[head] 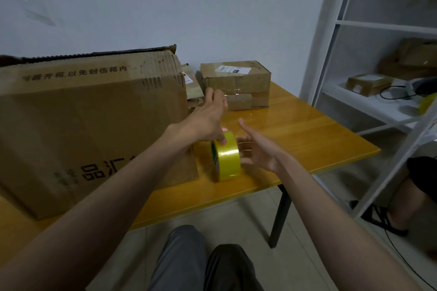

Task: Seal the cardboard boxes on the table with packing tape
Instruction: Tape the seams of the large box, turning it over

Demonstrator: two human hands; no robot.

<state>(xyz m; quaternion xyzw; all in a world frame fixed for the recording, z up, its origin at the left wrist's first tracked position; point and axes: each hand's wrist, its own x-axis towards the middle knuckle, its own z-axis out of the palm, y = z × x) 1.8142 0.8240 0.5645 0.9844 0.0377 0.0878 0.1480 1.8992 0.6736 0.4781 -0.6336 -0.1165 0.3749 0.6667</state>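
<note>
On the glossy orange table, a roll of yellow packing tape stands on edge just beside the large brown cardboard box. Left hand: thumb tip touching the roll's top, fingers reaching ahead toward the small taped cardboard box, gripping nothing. Right hand: open, fingers spread, just right of the roll; contact cannot be told. White metal shelving at right

left hand extended, right hand open
</note>
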